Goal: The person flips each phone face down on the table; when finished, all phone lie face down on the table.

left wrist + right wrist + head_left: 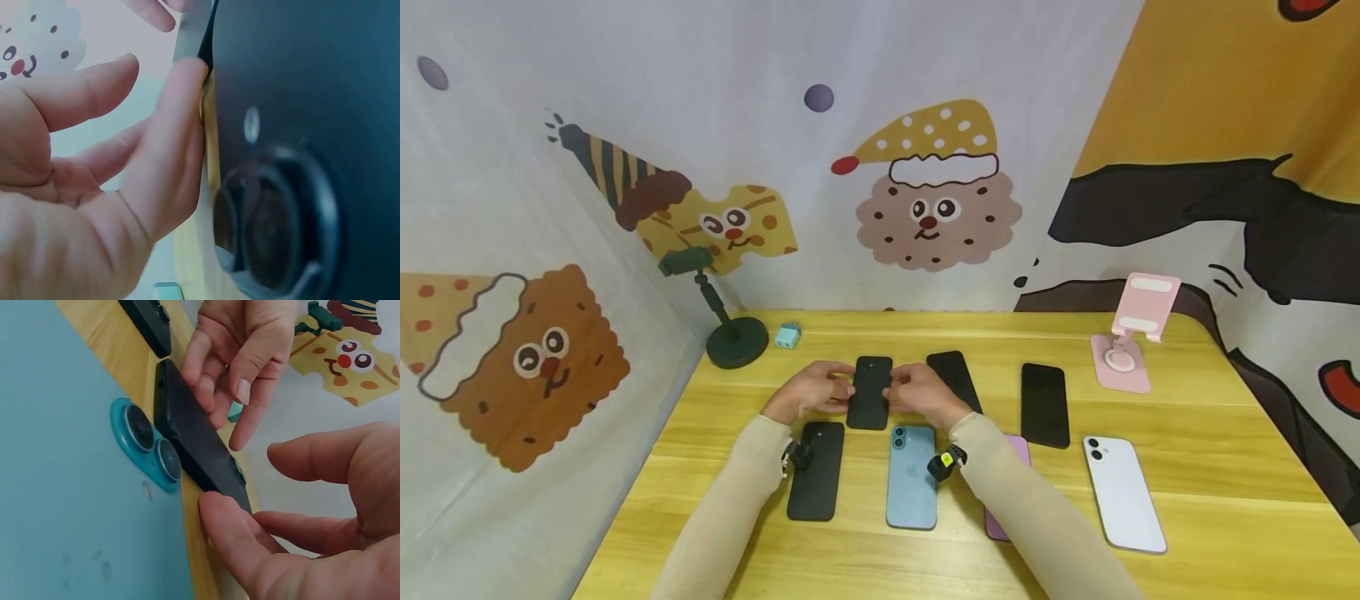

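Note:
A black phone [870,393] lies back-side up between the two hands, its camera end away from me. The left hand [815,390] touches its left edge with the fingertips. On the opposite edge, the right hand [927,392] rests its fingertips. Seen from the right wrist, the same black phone [197,434] lies flat on the table, with the left hand [244,356] on its far side and the right hand [306,525] on its near side. Neither hand wraps round it. Nearer to me lie a light-blue phone [912,492] and another black phone [817,479].
To the right lie two dark phones [1045,404], a purple phone [997,521] partly under the right forearm, and a white phone [1125,492]. A pink phone stand [1138,333], a dark green stand [730,333] and a light-blue charger plug [787,335] stand along the back.

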Demonstrator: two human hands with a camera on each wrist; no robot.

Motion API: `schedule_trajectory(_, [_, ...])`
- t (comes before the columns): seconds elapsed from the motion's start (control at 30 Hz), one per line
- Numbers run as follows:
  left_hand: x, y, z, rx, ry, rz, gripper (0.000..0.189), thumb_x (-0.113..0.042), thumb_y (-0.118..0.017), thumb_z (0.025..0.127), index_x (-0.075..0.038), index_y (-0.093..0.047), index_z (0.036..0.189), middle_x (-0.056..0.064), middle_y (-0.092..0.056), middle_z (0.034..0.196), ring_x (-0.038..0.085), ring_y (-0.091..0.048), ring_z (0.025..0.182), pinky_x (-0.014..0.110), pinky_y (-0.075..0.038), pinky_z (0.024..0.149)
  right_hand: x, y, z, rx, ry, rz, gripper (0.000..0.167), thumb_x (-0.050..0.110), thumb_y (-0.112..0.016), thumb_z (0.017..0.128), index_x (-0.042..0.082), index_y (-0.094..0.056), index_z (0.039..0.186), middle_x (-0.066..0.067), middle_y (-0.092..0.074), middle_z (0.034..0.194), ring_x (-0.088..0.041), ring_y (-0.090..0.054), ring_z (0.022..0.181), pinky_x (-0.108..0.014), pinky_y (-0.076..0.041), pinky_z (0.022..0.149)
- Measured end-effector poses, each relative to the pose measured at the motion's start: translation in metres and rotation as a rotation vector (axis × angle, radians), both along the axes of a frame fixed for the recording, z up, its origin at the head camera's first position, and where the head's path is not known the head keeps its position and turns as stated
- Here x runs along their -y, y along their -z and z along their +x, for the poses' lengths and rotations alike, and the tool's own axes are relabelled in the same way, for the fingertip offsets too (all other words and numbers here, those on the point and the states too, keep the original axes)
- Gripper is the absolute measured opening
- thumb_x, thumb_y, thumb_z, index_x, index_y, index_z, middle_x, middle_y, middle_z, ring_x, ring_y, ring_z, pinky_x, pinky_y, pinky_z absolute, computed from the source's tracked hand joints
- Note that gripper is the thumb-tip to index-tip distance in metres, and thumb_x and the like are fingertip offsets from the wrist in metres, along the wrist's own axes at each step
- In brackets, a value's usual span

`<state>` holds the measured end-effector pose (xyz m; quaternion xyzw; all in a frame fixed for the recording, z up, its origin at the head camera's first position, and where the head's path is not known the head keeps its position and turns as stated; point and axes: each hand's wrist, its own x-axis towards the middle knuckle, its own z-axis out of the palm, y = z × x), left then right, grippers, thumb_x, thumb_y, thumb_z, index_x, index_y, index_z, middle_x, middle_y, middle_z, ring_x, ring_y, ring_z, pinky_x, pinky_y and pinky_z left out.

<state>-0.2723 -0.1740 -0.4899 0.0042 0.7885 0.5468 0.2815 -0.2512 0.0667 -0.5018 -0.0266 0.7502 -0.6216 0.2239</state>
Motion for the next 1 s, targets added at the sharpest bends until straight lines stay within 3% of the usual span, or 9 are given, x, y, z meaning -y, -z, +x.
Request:
schedule_trajectory(0.07, [0.000,-0.001,0.002,-0.013,0.006,-0.005,0.058,-0.007,-0.066,0.104,-0.005,-0.046,0.159,0.022,-0.062,0.137,0.033,-0.070,0.120,0.047,-0.063,0.096,-0.003,-0.002,0.001,0.007,-0.009,-0.001,0.060,0.011,-0.064,0.103,-0.007,-0.043,0.156,-0.018,-0.065,0.137,-0.035,-0.066,0.130,-0.045,-0.060,0.104])
schedule_trajectory(0.17, [-0.002,-0.004,0.005,-0.042,-0.008,-0.028,0.056,-0.015,-0.068,0.105,-0.008,-0.049,0.157,0.019,-0.061,0.138,0.032,-0.069,0.120,0.049,-0.062,0.099,-0.007,-0.005,0.002,0.008,-0.018,0.006,0.059,0.017,-0.064,0.105,-0.003,-0.045,0.157,-0.018,-0.063,0.145,-0.034,-0.064,0.132,-0.043,-0.059,0.105])
schedule_trajectory(0.37, [-0.012,-0.012,0.011,-0.138,-0.032,-0.066,0.053,-0.029,-0.067,0.106,-0.009,-0.054,0.153,0.017,-0.061,0.140,0.032,-0.067,0.122,0.051,-0.059,0.103,-0.015,-0.014,0.006,-0.070,-0.023,0.075,0.058,0.025,-0.070,0.103,0.004,-0.051,0.154,-0.012,-0.067,0.137,-0.030,-0.067,0.123,-0.043,-0.062,0.097])
schedule_trajectory(0.57, [-0.030,-0.017,0.019,-0.206,0.001,-0.030,0.054,-0.032,-0.066,0.107,-0.008,-0.054,0.153,0.017,-0.060,0.138,0.035,-0.064,0.125,0.051,-0.057,0.105,-0.029,-0.016,0.008,-0.161,0.017,0.122,0.051,0.026,-0.070,0.103,0.005,-0.058,0.148,-0.011,-0.070,0.126,-0.033,-0.071,0.105,-0.044,-0.063,0.084])
schedule_trajectory(0.73, [-0.047,-0.020,0.022,-0.205,-0.005,0.015,0.055,-0.032,-0.067,0.106,-0.008,-0.051,0.153,0.016,-0.058,0.137,0.036,-0.063,0.127,0.051,-0.056,0.108,-0.046,-0.019,0.009,-0.193,0.034,0.114,0.050,0.029,-0.069,0.104,0.005,-0.059,0.146,-0.013,-0.069,0.128,-0.039,-0.068,0.110,-0.049,-0.061,0.089])
schedule_trajectory(1.0, [-0.075,-0.021,0.015,-0.172,-0.009,0.124,0.059,-0.030,-0.064,0.108,-0.003,-0.044,0.156,0.018,-0.057,0.140,0.040,-0.059,0.133,0.052,-0.054,0.112,-0.080,-0.018,0.011,-0.217,0.092,0.109,0.044,0.026,-0.063,0.108,0.004,-0.060,0.145,-0.017,-0.066,0.137,-0.035,-0.064,0.125,-0.053,-0.058,0.101])
